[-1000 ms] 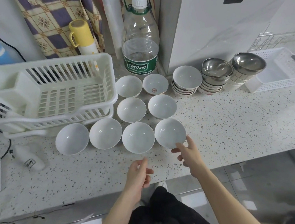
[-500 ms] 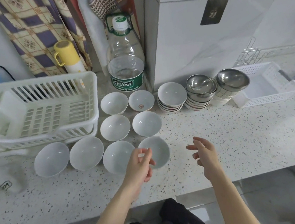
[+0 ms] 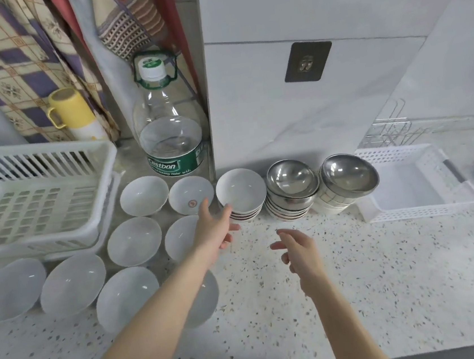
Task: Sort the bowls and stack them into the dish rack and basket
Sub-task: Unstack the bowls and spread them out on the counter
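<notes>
The left hand (image 3: 212, 231) has moved forward from above the nearest white bowls and now hangs with fingers spread and empty, its fingertips just short of the rim of the stack of white ceramic bowls (image 3: 242, 194) by the wall. The right hand (image 3: 298, 251) has followed it a little way; its fingers are loosely curled round nothing, above the bare speckled desk (image 3: 361, 298).

Under the left forearm lie the loose white bowls (image 3: 134, 240), eight in all, smooth, glossy and round, set singly in rows; the one in the back row (image 3: 191, 198) bears a small red mark in its bottom. Right of the white stack stand two more stacks, each topped by a shiny steel bowl (image 3: 291, 178), the farther one (image 3: 349, 175) tilted on checked ceramic bowls.

The slatted white plastic dish rack (image 3: 40, 198) sits at the left edge, just beside the loose bowls. The shallow white perforated basket (image 3: 416, 185) lies at the right, beside the tilted stack. A clear water bottle (image 3: 170, 139) with a green label stands behind the bowls, and a yellow flask (image 3: 75, 115) left of it.
</notes>
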